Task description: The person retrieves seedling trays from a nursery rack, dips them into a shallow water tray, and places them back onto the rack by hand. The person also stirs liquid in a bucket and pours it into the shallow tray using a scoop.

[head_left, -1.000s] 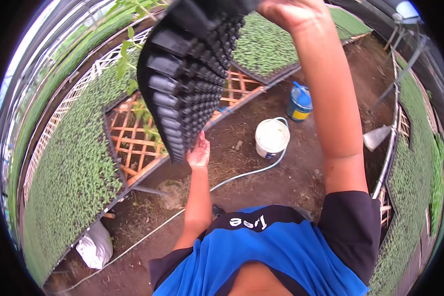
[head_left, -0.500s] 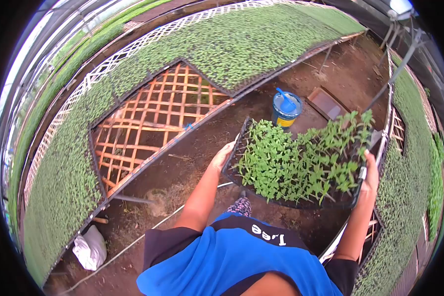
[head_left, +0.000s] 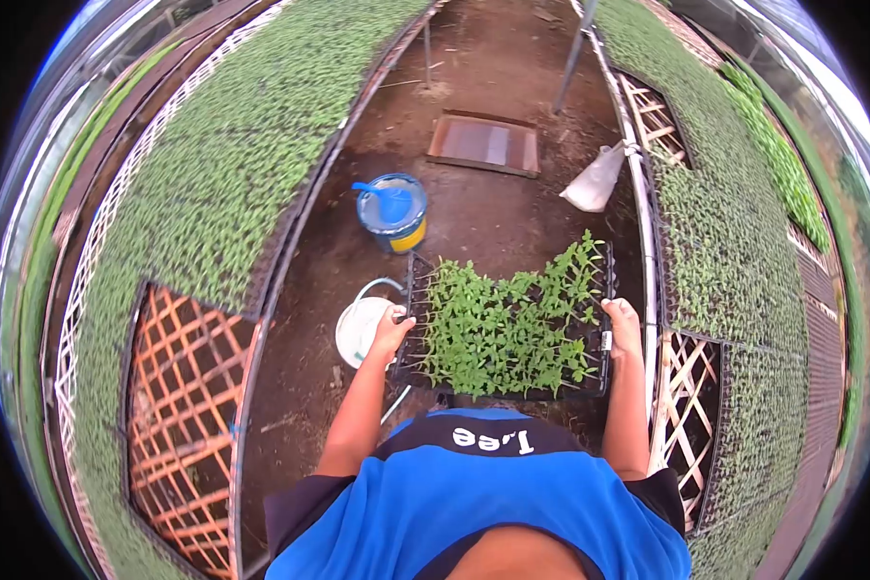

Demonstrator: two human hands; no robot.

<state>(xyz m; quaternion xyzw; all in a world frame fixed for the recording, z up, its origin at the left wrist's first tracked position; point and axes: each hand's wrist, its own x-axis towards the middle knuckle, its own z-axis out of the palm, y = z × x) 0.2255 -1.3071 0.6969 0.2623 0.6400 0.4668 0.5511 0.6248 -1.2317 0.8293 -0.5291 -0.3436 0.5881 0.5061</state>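
A black tray of green seedlings (head_left: 507, 329) is held out in front of my body, over the dirt floor. My left hand (head_left: 392, 331) grips its left edge, with the thumb up on the rim. On the opposite edge, beside a small white label, my right hand (head_left: 622, 324) is closed around the side. The plants are dense, and those at the right back stand taller. A round white lid or bucket (head_left: 360, 332) lies on the ground just beyond my left hand, partly hidden by it.
A blue bucket (head_left: 393, 215) with a blue scoop stands on the soil ahead. Behind it lies a shallow brown tray (head_left: 484, 142), and a white sack (head_left: 594, 180) is at the right. Seedling benches (head_left: 232, 145) with lattice gaps line both sides; a metal post rises at the right back.
My view has turned right, to look along the aisle. The seedling tray, still in both hands, is now more level and central. The white round object and right sack have come into view.
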